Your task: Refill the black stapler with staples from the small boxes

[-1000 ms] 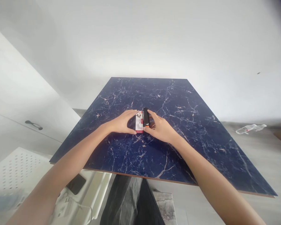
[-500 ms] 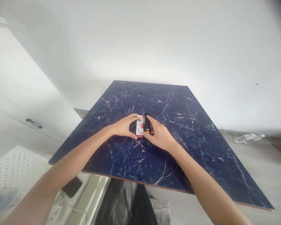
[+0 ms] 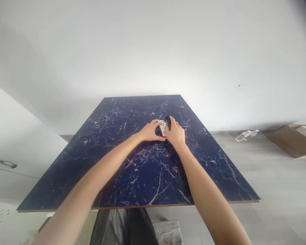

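Printed packet point(image 3: 162, 128), small, white with red markings, lying between both hands near the middle of the tabletop; long axis running far to near, far end tilted slightly right; print unreadable at this size. Contents not visible, so cannot tell whether filled or empty.

Dark rounded object point(image 3: 168, 121), perhaps a stapler, mostly hidden by fingers; touching the far right edge of the printed packet, kind not certain.

Left hand point(image 3: 150, 131): on the left of the printed packet, fingers curved over its left edge, a dark shadowed gap under the palm.

Right hand point(image 3: 175, 133): nearer the dark rounded object, fingers closed over it from the right and pressing toward the printed packet. Both hands drawn close, almost meeting, pinching the pair between them; exact fingertip contact partly hidden.

Dark blue marble-patterned tabletop point(image 3: 140, 177), pale veins, thin brown edge on the near side.

Black wrapped pedestal point(image 3: 122, 226) below the near edge. Far right, on grey floor point(image 3: 275, 177): clear plastic bottle point(image 3: 244, 135) lying on its side, flat cardboard box point(image 3: 292, 141) beyond. Far left: dark cabinet handle point(image 3: 3, 162) on a white panel.
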A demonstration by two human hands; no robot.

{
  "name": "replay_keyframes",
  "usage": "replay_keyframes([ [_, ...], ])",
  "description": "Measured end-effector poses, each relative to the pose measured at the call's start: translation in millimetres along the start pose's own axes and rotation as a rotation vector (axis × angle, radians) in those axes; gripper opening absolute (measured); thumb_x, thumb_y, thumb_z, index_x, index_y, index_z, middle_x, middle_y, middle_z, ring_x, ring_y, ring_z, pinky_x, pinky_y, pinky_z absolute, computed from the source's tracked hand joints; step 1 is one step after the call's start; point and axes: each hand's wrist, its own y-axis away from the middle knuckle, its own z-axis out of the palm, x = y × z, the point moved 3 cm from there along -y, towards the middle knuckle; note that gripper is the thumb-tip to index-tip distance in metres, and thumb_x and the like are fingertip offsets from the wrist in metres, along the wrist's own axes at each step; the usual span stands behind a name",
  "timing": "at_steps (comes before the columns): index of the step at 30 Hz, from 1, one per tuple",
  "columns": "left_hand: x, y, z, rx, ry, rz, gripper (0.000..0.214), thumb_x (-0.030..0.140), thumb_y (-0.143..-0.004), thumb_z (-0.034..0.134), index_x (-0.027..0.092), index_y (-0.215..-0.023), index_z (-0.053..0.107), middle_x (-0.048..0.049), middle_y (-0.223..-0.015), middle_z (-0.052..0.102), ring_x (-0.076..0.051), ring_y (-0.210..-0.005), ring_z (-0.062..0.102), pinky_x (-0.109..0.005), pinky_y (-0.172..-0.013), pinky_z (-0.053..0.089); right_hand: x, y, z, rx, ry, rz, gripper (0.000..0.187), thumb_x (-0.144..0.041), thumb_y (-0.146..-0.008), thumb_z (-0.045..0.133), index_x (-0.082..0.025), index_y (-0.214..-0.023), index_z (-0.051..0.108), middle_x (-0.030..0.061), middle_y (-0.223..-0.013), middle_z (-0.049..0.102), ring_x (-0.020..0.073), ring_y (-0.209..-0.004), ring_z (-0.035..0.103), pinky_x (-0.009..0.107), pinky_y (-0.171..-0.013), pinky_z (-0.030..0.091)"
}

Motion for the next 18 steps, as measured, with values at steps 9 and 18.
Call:
replay_keyframes([
  [9,54.7,-105.0,53.7,-0.038,-0.033,0.145,0.106,0.077,-0.07,0.068,0.023,-0.155,0.035,-0.016,-0.163,0.027,-0.041,-0.145,0.037,-0.054,-0.119,0.03,98.4,-19.6,-32.0,0.254,0.015,0.267,0.054,-0.028,-0.091,0.044,-0.013,-0.142,0.052,0.0217,-0.128,0.063,0.0357,-0.112,0.063,0.052,-0.096,0.049],
  [18,53.0,-107.7,52.1,-0.103,-0.026,0.146,0.111,0.076,-0.073,0.067,0.022,-0.16,0.025,-0.0157,-0.168,0.018,-0.044,-0.15,0.027,-0.056,-0.121,0.025,101.7,-25.8,-26.2,0.227,-0.033,0.323,0.056,-0.028,-0.091,0.044,-0.012,-0.146,0.049,0.0218,-0.133,0.059,0.0357,-0.121,0.058,0.053,-0.103,0.045],
])
